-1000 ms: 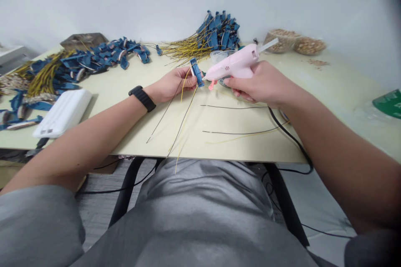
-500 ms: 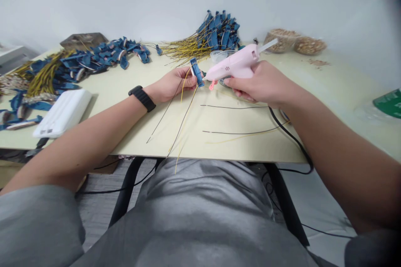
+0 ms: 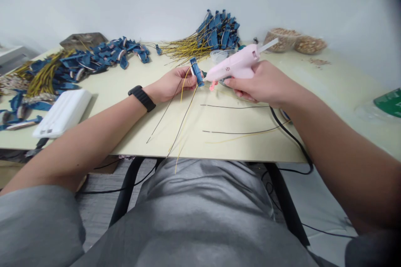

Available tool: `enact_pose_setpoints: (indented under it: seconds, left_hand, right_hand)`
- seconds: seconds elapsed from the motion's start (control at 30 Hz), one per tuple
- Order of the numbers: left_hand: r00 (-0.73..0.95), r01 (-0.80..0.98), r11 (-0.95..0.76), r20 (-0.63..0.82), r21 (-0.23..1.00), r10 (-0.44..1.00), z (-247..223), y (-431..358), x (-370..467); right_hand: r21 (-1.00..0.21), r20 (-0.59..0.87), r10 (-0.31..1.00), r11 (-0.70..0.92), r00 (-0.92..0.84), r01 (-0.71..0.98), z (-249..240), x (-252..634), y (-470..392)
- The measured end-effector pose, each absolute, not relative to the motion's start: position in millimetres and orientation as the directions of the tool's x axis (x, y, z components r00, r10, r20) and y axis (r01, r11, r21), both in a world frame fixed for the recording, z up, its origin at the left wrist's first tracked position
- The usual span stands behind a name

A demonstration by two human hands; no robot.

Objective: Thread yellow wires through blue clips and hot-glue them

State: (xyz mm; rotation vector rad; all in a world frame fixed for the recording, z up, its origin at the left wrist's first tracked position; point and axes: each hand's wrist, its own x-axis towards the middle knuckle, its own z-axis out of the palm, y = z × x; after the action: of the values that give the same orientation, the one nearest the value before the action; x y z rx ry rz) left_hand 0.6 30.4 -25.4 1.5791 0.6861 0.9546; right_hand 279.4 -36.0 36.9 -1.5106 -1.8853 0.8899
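Pinched in my left hand (image 3: 176, 85) is a small blue piece (image 3: 197, 72) with a pale back; thin black and yellow wires hang from it over the table's front edge. My right hand (image 3: 260, 81) grips a pink glue gun (image 3: 233, 65), its nozzle pointing left, at or very near the blue piece's right side. A clear glue stick (image 3: 270, 45) sticks out of the gun's back. Whether the nozzle touches the piece I cannot tell. Below the gun, black wires (image 3: 234, 107) lie on the table.
Blue pieces with yellow wires (image 3: 217, 31) stand bunched at the back; another heap (image 3: 94, 56) lies at the left. A white power bank (image 3: 62, 112) is beside my left forearm. Two tubs of small tan bits (image 3: 310, 44) sit back right. A black cord (image 3: 291, 135) runs under my right forearm.
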Motion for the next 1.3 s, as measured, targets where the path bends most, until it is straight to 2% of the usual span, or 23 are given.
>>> enact_pose_setpoints:
  seconds: [0.63, 1.03, 1.3]
  left_hand:
    - [0.502, -0.045, -0.236, 0.226, 0.971, 0.835, -21.7, 25.4, 0.3]
    - [0.505, -0.048, -0.245, 0.235, 0.968, 0.831, -21.3, 25.5, 0.7]
    - [0.469, -0.053, -0.198, 0.2, 0.979, 0.86, -25.6, 30.0, -0.5]
  right_hand:
    - [-0.814, 0.006, 0.976, 0.131, -0.217, 0.566, 37.0, 281.2, -37.5]
    - [-0.741, 0.013, 0.982, 0.137, -0.19, 0.657, 38.7, 279.9, -39.8]
    - [-0.797, -0.008, 0.982, 0.109, -0.19, 0.594, 35.8, 281.3, -37.1]
